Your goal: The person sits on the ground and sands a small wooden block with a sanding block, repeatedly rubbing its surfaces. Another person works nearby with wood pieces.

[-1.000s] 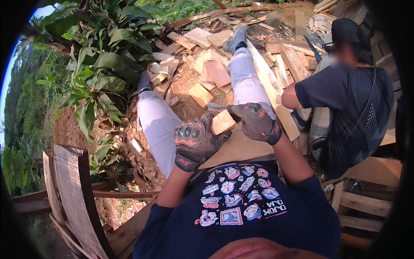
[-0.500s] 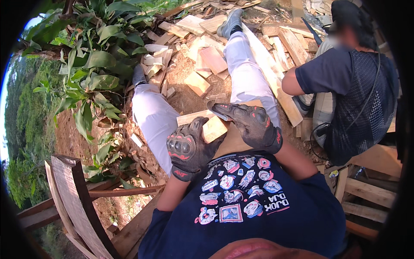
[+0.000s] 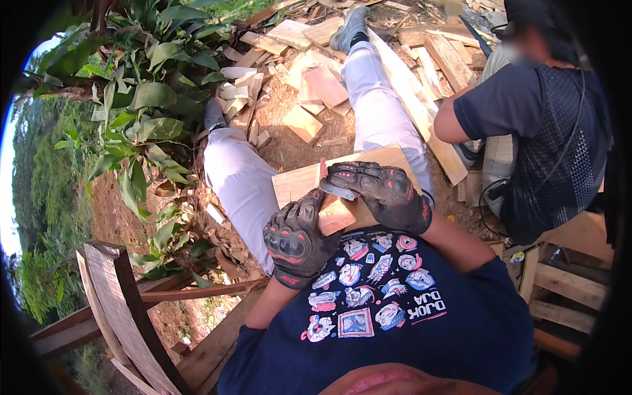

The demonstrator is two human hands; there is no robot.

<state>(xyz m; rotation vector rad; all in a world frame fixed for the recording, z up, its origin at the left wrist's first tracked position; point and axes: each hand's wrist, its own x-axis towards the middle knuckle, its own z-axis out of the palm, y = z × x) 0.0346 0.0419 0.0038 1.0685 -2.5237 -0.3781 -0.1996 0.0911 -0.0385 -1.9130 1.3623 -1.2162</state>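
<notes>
Wood block (image 3: 336, 215) being gripped by left hand (image 3: 293, 238), gloved right hand (image 3: 384, 191) gripping grey metal tool (image 3: 338, 190), board (image 3: 295, 184) lying beneath both.

Hands (image 3: 296, 242): two, gloved, centre of frame. Wood block (image 3: 336, 215): one, centre. Metal blade (image 3: 338, 191): one, centre. Wearer's shoes (image 3: 349, 29): two, upper part. Wearer's trouser legs (image 3: 380, 89): two, upper centre. Shirt (image 3: 428, 349): one, lower centre. Co-worker (image 3: 526, 105): one, right side. Wood scraps (image 3: 303, 124): more than ten, upper centre; overlap prevents an exact count.
</notes>
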